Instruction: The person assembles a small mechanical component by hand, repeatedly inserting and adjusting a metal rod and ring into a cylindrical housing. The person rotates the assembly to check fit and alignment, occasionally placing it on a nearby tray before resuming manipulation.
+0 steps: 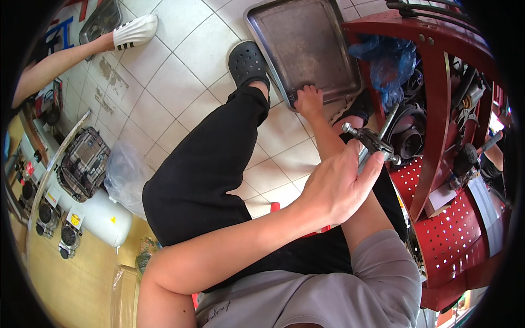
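My left hand (342, 183) is closed around a dark metal puller-like tool (373, 143) with a long threaded screw and bolt heads at its ends. The screw points up and away. Beneath that arm, my right arm reaches forward to a large shallow metal tray (301, 41) on the floor. My right hand (309, 103) is at the tray's near left corner, its fingers curled down inside the rim. What those fingers pinch, if anything, is too small to make out. The tray's bottom looks stained and worn.
A red metal rack (432, 136) with parts and a blue plastic bag (391, 60) stands close on the right. At left are a white tank (106, 218), a dark engine-like part (85, 161) and a clear plastic bag (128, 172). Another person's foot (135, 33) is at far left.
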Demonstrator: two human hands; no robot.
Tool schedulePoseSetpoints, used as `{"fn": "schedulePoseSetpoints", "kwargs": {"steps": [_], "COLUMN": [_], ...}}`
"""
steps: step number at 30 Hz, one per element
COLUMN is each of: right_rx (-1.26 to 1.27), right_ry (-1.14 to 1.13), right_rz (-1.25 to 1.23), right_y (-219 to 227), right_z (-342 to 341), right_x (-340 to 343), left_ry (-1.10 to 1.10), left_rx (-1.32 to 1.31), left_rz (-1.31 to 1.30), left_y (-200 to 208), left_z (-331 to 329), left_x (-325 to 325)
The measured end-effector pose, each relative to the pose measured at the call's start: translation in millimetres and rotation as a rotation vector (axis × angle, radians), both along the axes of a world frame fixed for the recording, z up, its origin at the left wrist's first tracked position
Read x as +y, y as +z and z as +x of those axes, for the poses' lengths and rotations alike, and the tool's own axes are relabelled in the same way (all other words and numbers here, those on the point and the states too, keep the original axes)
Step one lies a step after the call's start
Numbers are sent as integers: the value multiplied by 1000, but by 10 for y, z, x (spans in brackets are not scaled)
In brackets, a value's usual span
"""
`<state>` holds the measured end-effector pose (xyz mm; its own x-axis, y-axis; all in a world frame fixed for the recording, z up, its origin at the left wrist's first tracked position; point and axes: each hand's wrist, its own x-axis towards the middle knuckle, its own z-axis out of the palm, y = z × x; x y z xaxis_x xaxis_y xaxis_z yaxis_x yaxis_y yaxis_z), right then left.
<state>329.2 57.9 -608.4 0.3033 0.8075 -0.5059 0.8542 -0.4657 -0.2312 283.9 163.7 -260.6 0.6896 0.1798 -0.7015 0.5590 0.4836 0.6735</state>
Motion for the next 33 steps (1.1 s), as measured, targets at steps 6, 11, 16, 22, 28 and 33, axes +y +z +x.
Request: {"fn": "schedulePoseSetpoints", "kwargs": {"steps": [6,11,16,22,28,33], "right_rx": [252,279,292,171,61,43], "right_ry": [-171,-144,-97,-147,-120,-74], "right_rz": [-85,-95,-102,-264,-184,-221], "right_y": [165,31,-25,-44,-32,-11], "right_z": [4,-12,22,56,83,94], "right_x": [133,51,64,59,-3,0], "left_ry": [7,-52,-53,-49,-80,-2], "left_rx": [-6,13,0,3,17,-2], "left_rz": [0,-60,-77,-70,-104,-28], "left_y": [17,33,21,14,55,29], "left_z": [12,10,7,5,8,12], "left_x": [-49,-25,-11,-2,21,-48]}}
